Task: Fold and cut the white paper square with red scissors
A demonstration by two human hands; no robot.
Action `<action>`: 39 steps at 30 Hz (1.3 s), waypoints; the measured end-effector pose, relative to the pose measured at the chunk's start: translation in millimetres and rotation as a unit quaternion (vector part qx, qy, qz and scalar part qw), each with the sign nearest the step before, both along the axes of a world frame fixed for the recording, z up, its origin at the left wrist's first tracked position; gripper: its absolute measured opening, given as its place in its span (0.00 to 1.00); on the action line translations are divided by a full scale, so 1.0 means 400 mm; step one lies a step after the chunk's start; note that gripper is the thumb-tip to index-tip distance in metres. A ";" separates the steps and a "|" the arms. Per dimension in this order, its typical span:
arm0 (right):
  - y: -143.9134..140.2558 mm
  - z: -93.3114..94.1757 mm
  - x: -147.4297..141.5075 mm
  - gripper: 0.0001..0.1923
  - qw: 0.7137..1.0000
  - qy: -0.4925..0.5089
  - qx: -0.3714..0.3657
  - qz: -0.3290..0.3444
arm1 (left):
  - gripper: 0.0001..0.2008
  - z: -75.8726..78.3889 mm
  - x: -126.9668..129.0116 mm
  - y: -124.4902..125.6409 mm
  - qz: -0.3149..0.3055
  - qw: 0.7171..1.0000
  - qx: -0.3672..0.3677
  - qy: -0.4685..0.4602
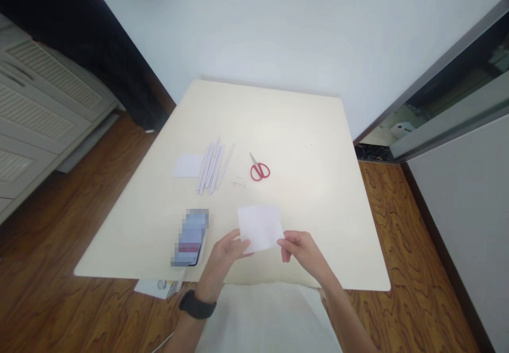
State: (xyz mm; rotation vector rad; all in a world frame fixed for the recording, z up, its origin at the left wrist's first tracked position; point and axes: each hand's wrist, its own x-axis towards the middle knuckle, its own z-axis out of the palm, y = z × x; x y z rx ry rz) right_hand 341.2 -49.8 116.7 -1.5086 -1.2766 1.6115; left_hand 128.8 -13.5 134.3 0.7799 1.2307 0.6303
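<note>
A white sheet of paper [261, 227] is held up over the near part of the table, slightly tilted. My left hand [230, 248] pinches its lower left corner, thumb on top. At the lower right corner, the thumb and fingers of my right hand [296, 247] grip the same sheet. Beyond the paper lie scissors [259, 168] with red handles, blades pointing away. Several thin rolled paper sticks [210, 168] are bunched to their left, beside another flat white sheet [187, 166].
A phone [191, 239] with a blurred screen rests on the table [318, 183] left of my left hand. Small reddish scraps [239, 184] lie near the scissors. A wall stands behind the table. Printed papers [155, 288] show below the front edge.
</note>
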 end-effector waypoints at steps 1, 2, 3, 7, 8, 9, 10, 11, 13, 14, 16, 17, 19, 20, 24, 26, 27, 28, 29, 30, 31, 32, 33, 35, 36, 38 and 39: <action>0.001 0.005 0.011 0.12 1.000 -0.003 0.000 0.017 | 0.19 0.001 -0.001 -0.002 -0.003 1.000 -0.001 0.004; 0.002 0.011 0.021 0.12 0.999 -0.007 0.002 0.033 | 0.18 0.000 -0.003 -0.001 -0.008 1.000 -0.001 0.008; 0.004 0.017 0.030 0.12 0.999 -0.011 0.005 0.044 | 0.18 -0.002 -0.006 0.001 -0.016 1.000 0.000 0.011; 0.016 0.026 0.035 0.12 0.998 -0.037 0.020 0.038 | 0.16 -0.019 -0.023 0.026 -0.061 0.998 0.008 0.016; 0.020 0.022 0.027 0.12 0.998 -0.046 0.025 0.020 | 0.16 -0.024 -0.028 0.033 -0.069 0.997 0.011 0.017; 0.024 0.017 0.016 0.11 0.998 -0.055 0.029 -0.003 | 0.16 -0.028 -0.033 0.039 -0.075 0.997 0.016 0.018; 0.027 0.011 0.002 0.12 0.997 -0.062 0.033 -0.028 | 0.15 -0.030 -0.038 0.044 -0.077 0.997 0.021 0.020; 0.031 0.005 -0.013 0.12 0.996 -0.067 0.037 -0.052 | 0.15 -0.032 -0.044 0.047 -0.079 0.996 0.025 0.021; 0.039 -0.003 -0.045 0.12 0.992 -0.071 0.042 -0.092 | 0.16 -0.033 -0.054 0.049 -0.087 0.996 0.023 0.020; 0.043 -0.004 -0.059 0.12 0.991 -0.070 0.044 -0.105 | 0.16 -0.033 -0.058 0.049 -0.089 0.996 0.022 0.019; 0.049 0.002 -0.079 0.12 0.990 -0.064 0.049 -0.116 | 0.16 -0.032 -0.066 0.047 -0.095 0.995 0.022 0.016; 0.051 0.008 -0.085 0.11 0.990 -0.059 0.052 -0.114 | 0.15 -0.032 -0.069 0.046 -0.098 0.995 0.023 0.014; 0.054 0.019 -0.090 0.10 0.992 -0.049 0.054 -0.102 | 0.14 -0.031 -0.074 0.046 -0.103 0.994 0.024 0.005; 0.054 0.023 -0.090 0.10 0.993 -0.046 0.053 -0.097 | 0.14 -0.030 -0.076 0.047 -0.104 0.994 0.023 -0.002; 0.058 0.023 -0.094 0.12 0.990 -0.043 0.049 -0.123 | 0.18 -0.017 -0.072 0.045 -0.087 0.995 0.018 -0.049; 0.063 0.019 -0.101 0.13 0.986 -0.043 0.057 -0.150 | 0.20 -0.008 -0.067 0.040 -0.081 0.994 0.018 -0.071; 0.065 0.019 -0.105 0.13 0.984 -0.041 0.062 -0.161 | 0.20 -0.004 -0.065 0.035 -0.080 0.994 0.017 -0.078; 0.067 0.020 -0.110 0.13 0.983 -0.038 0.067 -0.167 | 0.20 -0.002 -0.063 0.031 -0.081 0.993 0.015 -0.080; 0.068 0.023 -0.114 0.13 0.982 -0.033 0.071 -0.170 | 0.19 -0.002 -0.062 0.026 -0.081 0.993 0.014 -0.080; 0.068 0.026 -0.117 0.13 0.983 -0.028 0.074 -0.169 | 0.19 -0.003 -0.062 0.022 -0.081 0.994 0.012 -0.077; 0.067 0.031 -0.119 0.13 0.983 -0.022 0.076 -0.163 | 0.19 -0.006 -0.062 0.018 -0.080 0.994 0.010 -0.073; 0.065 0.037 -0.120 0.13 0.985 -0.016 0.078 -0.154 | 0.20 -0.010 -0.063 0.015 -0.079 0.994 0.008 -0.069; 0.063 0.044 -0.120 0.12 0.987 -0.010 0.079 -0.142 | 0.21 -0.014 -0.064 0.013 -0.077 0.995 0.007 -0.065; 0.056 0.056 -0.117 0.12 0.990 -0.004 0.082 -0.114 | 0.22 -0.023 -0.066 0.011 -0.072 0.996 0.008 -0.059; 0.053 0.062 -0.115 0.12 0.991 -0.004 0.085 -0.100 | 0.23 -0.027 -0.067 0.011 -0.072 0.996 0.009 -0.058; 0.049 0.072 -0.110 0.12 0.992 -0.012 0.095 -0.078 | 0.23 -0.032 -0.066 0.012 -0.077 0.995 0.010 -0.060; 0.047 0.075 -0.108 0.13 0.992 -0.019 0.102 -0.071 | 0.23 -0.032 -0.065 0.012 -0.081 0.995 0.010 -0.064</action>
